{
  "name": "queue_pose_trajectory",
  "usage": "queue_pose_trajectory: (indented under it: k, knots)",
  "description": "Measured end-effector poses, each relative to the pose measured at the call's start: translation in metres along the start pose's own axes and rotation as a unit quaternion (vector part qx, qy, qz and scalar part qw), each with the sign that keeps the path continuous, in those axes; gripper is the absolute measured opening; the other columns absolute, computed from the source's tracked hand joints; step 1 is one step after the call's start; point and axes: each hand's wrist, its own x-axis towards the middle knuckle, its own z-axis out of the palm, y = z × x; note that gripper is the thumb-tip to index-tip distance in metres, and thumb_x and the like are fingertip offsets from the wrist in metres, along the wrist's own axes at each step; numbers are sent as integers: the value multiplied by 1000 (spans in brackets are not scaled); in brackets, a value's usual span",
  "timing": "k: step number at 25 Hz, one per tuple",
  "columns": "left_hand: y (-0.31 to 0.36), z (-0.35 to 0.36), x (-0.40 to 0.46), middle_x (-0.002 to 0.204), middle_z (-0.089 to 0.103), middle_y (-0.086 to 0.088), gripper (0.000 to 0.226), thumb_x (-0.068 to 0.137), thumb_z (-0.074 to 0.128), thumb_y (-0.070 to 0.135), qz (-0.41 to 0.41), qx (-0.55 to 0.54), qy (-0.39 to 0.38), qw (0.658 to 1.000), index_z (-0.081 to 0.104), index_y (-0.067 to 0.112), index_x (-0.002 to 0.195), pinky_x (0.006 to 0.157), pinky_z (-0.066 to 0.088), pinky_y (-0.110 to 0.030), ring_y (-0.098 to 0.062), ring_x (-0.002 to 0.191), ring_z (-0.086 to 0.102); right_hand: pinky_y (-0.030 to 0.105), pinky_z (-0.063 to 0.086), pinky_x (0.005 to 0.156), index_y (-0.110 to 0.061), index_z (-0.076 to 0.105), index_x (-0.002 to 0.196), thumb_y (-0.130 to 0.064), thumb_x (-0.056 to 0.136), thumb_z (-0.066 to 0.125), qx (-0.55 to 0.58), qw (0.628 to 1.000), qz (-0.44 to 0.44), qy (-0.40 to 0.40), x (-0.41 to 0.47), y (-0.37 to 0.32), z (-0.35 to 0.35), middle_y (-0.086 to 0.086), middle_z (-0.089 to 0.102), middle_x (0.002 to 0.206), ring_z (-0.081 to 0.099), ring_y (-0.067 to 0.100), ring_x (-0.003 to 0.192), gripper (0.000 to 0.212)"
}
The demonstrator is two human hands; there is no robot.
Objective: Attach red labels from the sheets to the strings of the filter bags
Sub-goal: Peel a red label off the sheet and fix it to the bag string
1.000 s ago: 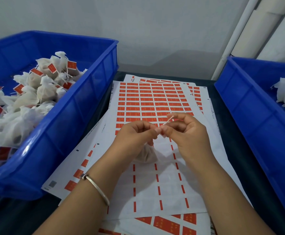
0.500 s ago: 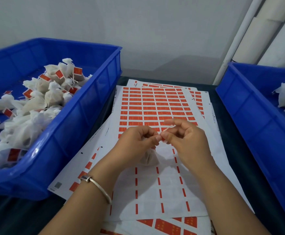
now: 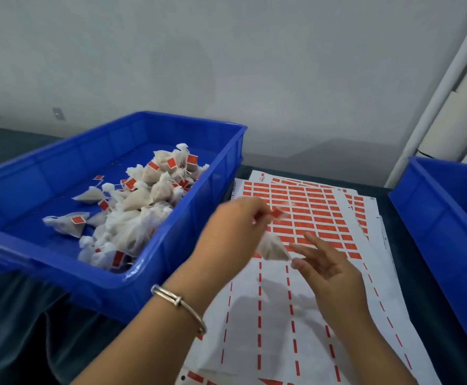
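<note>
My left hand point(image 3: 233, 226) is raised over the label sheets point(image 3: 310, 212) and pinches the string of a filter bag point(image 3: 272, 247). The bag dangles below the fingers, and a red label point(image 3: 278, 212) sticks out at the fingertips. Just right of the bag, my right hand point(image 3: 326, 266) hovers with fingers spread and holds nothing. The top sheet carries rows of red labels at its far half, while its near half is stripped to white backing with red dashes.
A blue bin point(image 3: 171, 262) on the left holds several labelled filter bags point(image 3: 138, 207). A second blue bin point(image 3: 443, 226) stands at the right edge. A white pipe point(image 3: 435, 101) runs up the wall at the back right. The table point(image 3: 18, 343) is dark.
My hands have come apart. The right hand let go and opened; the left hand lifted the bag with its label and swung left toward the left bin. The view also turned left.
</note>
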Motion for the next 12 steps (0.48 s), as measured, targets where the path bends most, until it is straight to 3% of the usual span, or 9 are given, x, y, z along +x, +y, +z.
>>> queue_pose_trajectory:
  k: [3,6,8,12]
  knots:
    - [-6,-60,7,70,56,13,7,90,57,31,-16,44,181,982,60,26,86,55,32,-14,-4,65,51,2,45,66,-50,53,102,-46,71,60,-1,1000,10,3,-4,4,1,-42,63,83,64,-11,86,32]
    - [-30,-119,21,76,68,-5,14,88,60,26,-33,99,300,948,67,15,87,66,46,-33,-23,72,61,-1,44,57,-44,55,104,-45,74,56,16,999,28,13,-4,9,0,-36,66,78,63,-9,81,29]
    - [-57,-148,34,78,67,-13,16,86,57,19,-82,178,302,933,68,7,88,70,50,-39,-32,74,60,1,43,53,-41,56,105,-41,79,55,28,998,41,24,-3,13,-1,-31,68,77,63,-6,77,25]
    - [-109,-156,42,65,55,-15,28,90,55,23,-202,297,219,907,63,-1,79,56,42,-35,-32,61,52,5,45,50,-41,57,101,-27,90,57,36,997,61,29,1,20,-3,-25,69,75,64,-4,75,18]
